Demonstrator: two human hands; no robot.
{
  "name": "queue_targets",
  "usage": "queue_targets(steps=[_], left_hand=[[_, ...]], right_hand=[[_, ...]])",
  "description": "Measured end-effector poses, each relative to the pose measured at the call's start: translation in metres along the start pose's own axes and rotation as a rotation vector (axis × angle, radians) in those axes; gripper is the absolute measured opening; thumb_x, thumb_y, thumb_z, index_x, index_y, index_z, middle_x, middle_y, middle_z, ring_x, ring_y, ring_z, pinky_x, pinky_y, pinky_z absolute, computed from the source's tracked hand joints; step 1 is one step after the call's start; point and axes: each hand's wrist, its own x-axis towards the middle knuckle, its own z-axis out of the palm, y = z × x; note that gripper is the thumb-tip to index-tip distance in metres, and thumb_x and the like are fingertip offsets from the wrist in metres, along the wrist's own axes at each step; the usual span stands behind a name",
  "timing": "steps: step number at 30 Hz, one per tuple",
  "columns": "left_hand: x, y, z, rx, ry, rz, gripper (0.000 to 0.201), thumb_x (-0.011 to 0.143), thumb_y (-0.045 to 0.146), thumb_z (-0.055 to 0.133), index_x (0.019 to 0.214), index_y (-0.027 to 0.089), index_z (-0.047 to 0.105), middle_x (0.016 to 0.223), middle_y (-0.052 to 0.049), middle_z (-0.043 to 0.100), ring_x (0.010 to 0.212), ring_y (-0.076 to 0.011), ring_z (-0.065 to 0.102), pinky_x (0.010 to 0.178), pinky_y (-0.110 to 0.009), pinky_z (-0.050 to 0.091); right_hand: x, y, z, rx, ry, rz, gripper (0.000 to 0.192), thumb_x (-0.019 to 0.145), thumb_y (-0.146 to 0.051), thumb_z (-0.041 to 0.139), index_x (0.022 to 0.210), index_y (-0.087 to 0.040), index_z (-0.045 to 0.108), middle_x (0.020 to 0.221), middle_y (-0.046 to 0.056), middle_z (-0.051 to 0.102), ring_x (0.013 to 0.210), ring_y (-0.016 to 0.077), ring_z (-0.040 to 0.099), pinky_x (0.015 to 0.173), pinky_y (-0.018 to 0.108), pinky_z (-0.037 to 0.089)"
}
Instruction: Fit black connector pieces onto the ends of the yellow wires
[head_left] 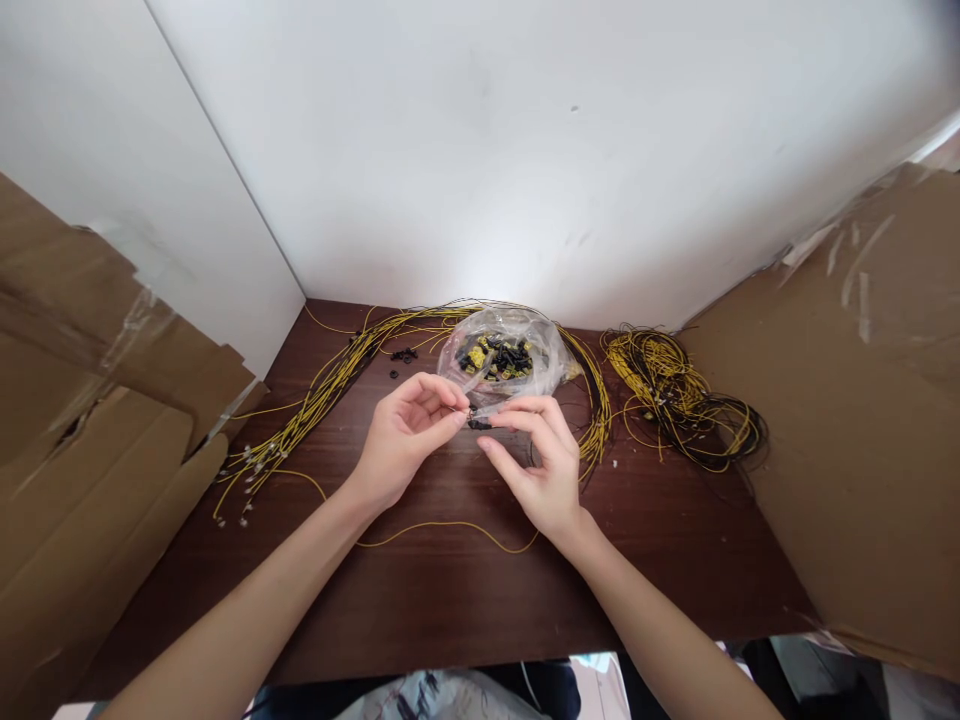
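My left hand (pixel 409 430) and my right hand (pixel 536 460) meet above the dark wooden table (pixel 450 590), fingertips pinched together. Between them sits a small black connector (pixel 477 421), gripped by my right fingers. My left fingertips pinch the end of a yellow wire (pixel 450 526) that loops down across the table toward me. Just behind the hands lies a clear plastic bag (pixel 504 358) holding several black and yellow connectors.
A long bundle of yellow wires (pixel 315 405) curves along the left and back of the table. A coiled heap of yellow and black wires (pixel 686 400) lies at the right. Loose black parts (pixel 403 355) sit near the bag. Cardboard sheets (pixel 862 400) flank both sides.
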Motion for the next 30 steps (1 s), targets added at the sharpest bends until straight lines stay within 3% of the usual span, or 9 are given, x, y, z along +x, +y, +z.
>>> queue_targets(steps=[8,21,26,30], left_hand=[[-0.0024,-0.0028,0.0056,-0.020,-0.053,-0.056,0.015,0.071,0.013,0.067,0.072,0.016,0.053,0.079,-0.002,0.056,0.080,-0.0126,0.053,0.077,-0.025,0.044],[0.0036,0.0000,-0.0005,-0.191,0.074,-0.136,0.019,0.065,0.010,0.071,0.068,0.015,0.053,0.079,0.000,0.055,0.077,-0.0098,0.052,0.075,-0.023,0.043],[0.0028,0.0007,0.0010,-0.052,0.094,-0.051,0.017,0.067,0.011,0.070,0.068,0.016,0.054,0.079,-0.001,0.055,0.078,-0.0110,0.053,0.076,-0.024,0.044],[-0.0021,-0.0007,0.0064,0.065,-0.023,0.035,0.012,0.072,0.009,0.066,0.070,0.015,0.056,0.077,-0.002,0.056,0.078,-0.0124,0.054,0.075,-0.025,0.045]], right_hand=[[-0.0024,-0.0029,0.0035,0.006,-0.036,0.075,0.008,0.079,-0.021,0.064,0.087,-0.023,0.064,0.090,0.005,0.057,0.086,0.0188,0.056,0.077,0.037,0.049],[0.0057,-0.0014,-0.0049,0.068,-0.196,0.061,0.006,0.080,-0.021,0.061,0.086,-0.021,0.061,0.093,0.005,0.057,0.088,0.0180,0.056,0.078,0.034,0.047],[0.0052,-0.0010,-0.0050,-0.039,-0.197,0.056,0.011,0.077,-0.026,0.065,0.086,-0.021,0.061,0.095,0.005,0.058,0.094,0.0198,0.055,0.085,0.037,0.041],[0.0005,-0.0043,0.0000,-0.130,-0.143,0.067,0.007,0.079,-0.025,0.064,0.081,-0.021,0.060,0.084,0.002,0.061,0.085,0.0184,0.055,0.080,0.036,0.038]])
